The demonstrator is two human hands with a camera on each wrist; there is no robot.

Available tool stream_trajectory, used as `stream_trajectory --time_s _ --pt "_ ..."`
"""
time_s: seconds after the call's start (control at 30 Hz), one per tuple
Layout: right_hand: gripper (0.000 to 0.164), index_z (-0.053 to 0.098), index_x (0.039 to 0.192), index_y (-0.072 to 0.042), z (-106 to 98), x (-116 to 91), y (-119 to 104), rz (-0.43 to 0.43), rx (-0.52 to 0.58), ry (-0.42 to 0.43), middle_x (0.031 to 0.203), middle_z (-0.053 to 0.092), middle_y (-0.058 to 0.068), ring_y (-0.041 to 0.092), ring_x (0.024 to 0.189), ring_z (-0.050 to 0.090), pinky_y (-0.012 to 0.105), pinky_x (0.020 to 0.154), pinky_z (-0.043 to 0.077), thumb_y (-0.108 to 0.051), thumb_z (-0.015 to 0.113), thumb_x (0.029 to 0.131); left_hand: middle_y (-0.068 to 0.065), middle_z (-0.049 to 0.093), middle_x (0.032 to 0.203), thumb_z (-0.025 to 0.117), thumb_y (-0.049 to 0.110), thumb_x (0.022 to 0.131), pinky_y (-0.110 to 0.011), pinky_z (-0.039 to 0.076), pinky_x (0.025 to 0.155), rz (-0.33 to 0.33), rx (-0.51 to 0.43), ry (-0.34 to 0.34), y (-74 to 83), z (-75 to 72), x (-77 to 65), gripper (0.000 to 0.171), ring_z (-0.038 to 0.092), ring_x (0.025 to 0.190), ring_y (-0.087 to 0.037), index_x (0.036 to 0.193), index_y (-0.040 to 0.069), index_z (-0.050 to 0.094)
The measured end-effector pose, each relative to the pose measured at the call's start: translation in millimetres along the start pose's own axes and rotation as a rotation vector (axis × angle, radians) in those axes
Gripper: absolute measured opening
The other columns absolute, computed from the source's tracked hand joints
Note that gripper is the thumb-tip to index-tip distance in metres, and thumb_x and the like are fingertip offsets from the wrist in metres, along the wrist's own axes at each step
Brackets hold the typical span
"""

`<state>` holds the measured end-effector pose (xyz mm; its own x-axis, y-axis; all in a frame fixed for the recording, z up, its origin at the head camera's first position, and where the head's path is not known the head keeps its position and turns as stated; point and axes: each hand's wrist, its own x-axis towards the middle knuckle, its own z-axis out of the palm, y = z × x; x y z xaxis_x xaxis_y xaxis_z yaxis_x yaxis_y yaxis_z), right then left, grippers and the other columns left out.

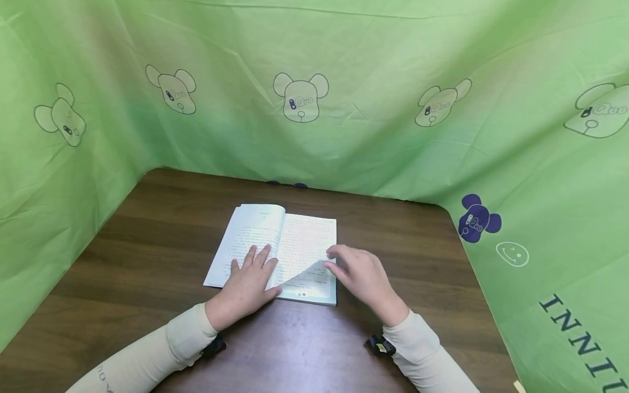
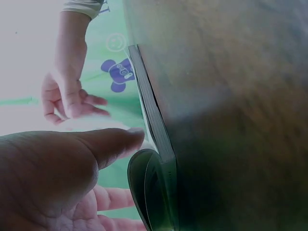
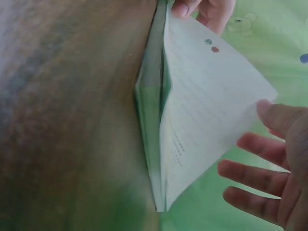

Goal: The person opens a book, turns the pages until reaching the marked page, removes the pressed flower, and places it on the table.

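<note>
An open book point(image 1: 314, 286) with printed text lies on the wooden table in the head view. My left hand point(image 1: 243, 289) rests spread over its left side, the thumb reaching to the lower end of the middle fold. At the right side, my right hand point(image 1: 366, 275) pinches the lower outer corner of a page point(image 1: 301, 240) between thumb and index finger. That page is bent up off the sheets below. The right wrist view shows the raised page point(image 3: 211, 96) with the thumb on its corner and the other fingers spread. Page edges point(image 2: 154, 118) show from the side in the left wrist view.
The brown wooden table point(image 1: 147, 245) extends around the book. A green cloth point(image 1: 363, 147) printed with bear heads hangs along the back and both sides. Dark wrist cameras point(image 1: 380, 345) sit at both sleeve cuffs.
</note>
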<state>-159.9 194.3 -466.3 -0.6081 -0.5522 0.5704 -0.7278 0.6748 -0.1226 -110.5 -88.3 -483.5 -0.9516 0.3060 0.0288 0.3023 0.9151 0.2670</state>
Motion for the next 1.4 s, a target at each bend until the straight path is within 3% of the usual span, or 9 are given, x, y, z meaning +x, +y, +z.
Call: stream_trajectory --time_s 0.2,0.4,0.5,0.57,0.77,0.9,1.07,1.27,1.4 --pt "0.036 0.070 0.116 -0.013 -8.8 1.7 2.3 -0.032 0.016 -0.015 0.105 0.076 -0.001 0.017 0.089 0.072 0.037 0.079 0.058 -0.039 0.076 0.092 -0.020 0.041 0.159 0.073 0.043 0.094 -0.079 0.036 0.099 -0.015 -0.056 0.053 -0.2 -2.1 0.2 0.070 0.036 0.146 -0.049 0.148 0.006 0.049" --pt "0.046 0.069 0.124 -0.013 -8.7 2.2 5.1 -0.064 0.025 -0.222 0.122 0.072 0.002 0.020 0.117 0.067 0.043 0.099 0.052 -0.043 0.076 0.091 -0.028 0.033 0.160 0.081 0.031 0.089 -0.067 0.049 0.094 0.023 -0.087 0.228 -3.8 -4.2 4.1 0.100 0.043 0.140 -0.051 0.163 0.008 0.018" --pt "0.051 0.067 0.130 -0.013 -6.6 0.5 5.8 -0.061 0.034 -0.320 0.136 0.066 0.005 0.026 0.130 0.059 0.047 0.109 0.044 -0.044 0.077 0.090 -0.029 0.023 0.164 0.086 0.028 0.084 -0.064 0.051 0.094 0.042 -0.049 0.294 -5.6 -4.8 6.0 0.112 0.039 0.141 -0.052 0.165 0.011 0.012" --pt "0.054 0.065 0.134 -0.014 -4.9 -0.5 6.2 -0.058 0.035 -0.372 0.143 0.062 0.007 0.030 0.137 0.054 0.051 0.114 0.039 -0.045 0.076 0.091 -0.029 0.018 0.166 0.088 0.027 0.081 -0.068 0.047 0.098 0.040 -0.021 0.308 -6.1 -5.4 6.5 0.113 0.033 0.145 -0.054 0.165 0.012 0.013" --pt "0.070 0.057 0.145 -0.013 -4.1 -5.4 5.4 -0.041 0.039 -0.511 0.157 0.048 0.013 0.038 0.147 0.041 0.058 0.119 0.030 -0.050 0.076 0.089 -0.025 0.014 0.169 0.085 0.023 0.082 -0.084 0.021 0.105 0.019 0.049 0.265 -5.3 -8.5 4.9 0.104 0.014 0.149 -0.061 0.164 0.019 0.023" --pt "0.079 0.053 0.149 -0.012 -3.4 -9.3 5.4 -0.028 0.052 -0.593 0.161 0.040 0.017 0.041 0.150 0.035 0.060 0.121 0.024 -0.054 0.076 0.086 -0.023 0.017 0.169 0.077 0.018 0.085 -0.085 0.014 0.106 0.036 0.062 0.219 -5.6 -8.3 4.7 0.092 0.010 0.150 -0.060 0.163 0.021 0.029" --pt "0.086 0.049 0.153 -0.015 -2.1 -12.9 4.5 0.002 0.087 -0.668 0.164 0.035 0.016 0.040 0.152 0.030 0.062 0.122 0.020 -0.061 0.074 0.085 -0.016 0.020 0.170 0.065 0.007 0.083 -0.082 0.014 0.109 0.097 0.061 0.150 -6.7 -7.9 4.3 0.086 0.010 0.154 -0.052 0.162 0.021 0.032" --pt "0.089 0.047 0.155 -0.015 -0.1 -15.5 3.5 0.015 0.089 -0.708 0.165 0.034 0.014 0.038 0.153 0.028 0.062 0.122 0.018 -0.061 0.074 0.084 -0.008 0.023 0.170 0.065 0.006 0.086 -0.077 0.017 0.113 0.211 0.073 0.050 -10.5 -8.2 4.2 0.082 0.015 0.156 -0.043 0.161 0.020 0.036" --pt "0.088 0.047 0.155 -0.014 0.0 -15.5 3.1 0.021 0.091 -0.725 0.166 0.033 0.013 0.037 0.154 0.028 0.061 0.123 0.017 -0.061 0.073 0.085 -0.007 0.028 0.169 0.061 0.007 0.091 -0.074 0.022 0.114 0.226 0.065 -0.014 -11.9 -9.5 3.9 0.072 0.021 0.155 -0.042 0.158 0.019 0.041"
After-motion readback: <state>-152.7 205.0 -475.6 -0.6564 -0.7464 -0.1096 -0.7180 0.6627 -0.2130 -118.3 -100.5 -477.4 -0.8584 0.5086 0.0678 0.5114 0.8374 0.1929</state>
